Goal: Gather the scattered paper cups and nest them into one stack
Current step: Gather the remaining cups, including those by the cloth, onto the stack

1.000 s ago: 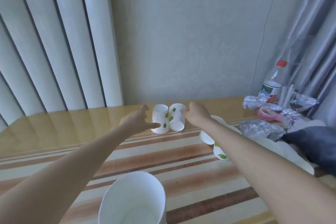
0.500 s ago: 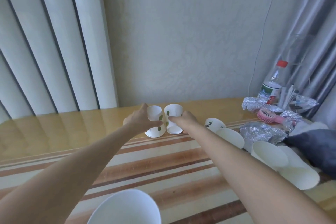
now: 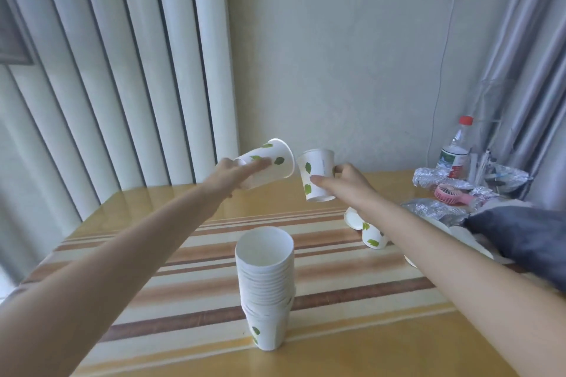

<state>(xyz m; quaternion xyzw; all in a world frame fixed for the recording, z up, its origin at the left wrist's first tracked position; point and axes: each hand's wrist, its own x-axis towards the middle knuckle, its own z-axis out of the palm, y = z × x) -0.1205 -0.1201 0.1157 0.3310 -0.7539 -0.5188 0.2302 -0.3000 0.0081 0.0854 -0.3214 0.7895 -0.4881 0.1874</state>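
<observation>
A tall stack of nested white paper cups (image 3: 266, 291) with green leaf prints stands upright near the table's front edge. My left hand (image 3: 235, 173) grips one leaf-print cup (image 3: 269, 167) tipped on its side in the air, mouth facing right. My right hand (image 3: 346, 182) holds a second cup (image 3: 317, 174) mouth-up, just right of the first; the two rims nearly touch. Two more loose cups (image 3: 372, 234) lie on the table under my right forearm, partly hidden.
The striped wooden table (image 3: 190, 269) carries foil wrappers (image 3: 438, 211), a pink handheld fan (image 3: 450, 194), a plastic bottle (image 3: 454, 154) and a dark cushion (image 3: 520, 232) at the right. Vertical blinds and a wall stand behind; a cable hangs from a wall socket.
Both hands have closed on the two far cups and lifted them off the table into the air. The left cup is now tipped sideways. The view has tilted, showing the whole stack.
</observation>
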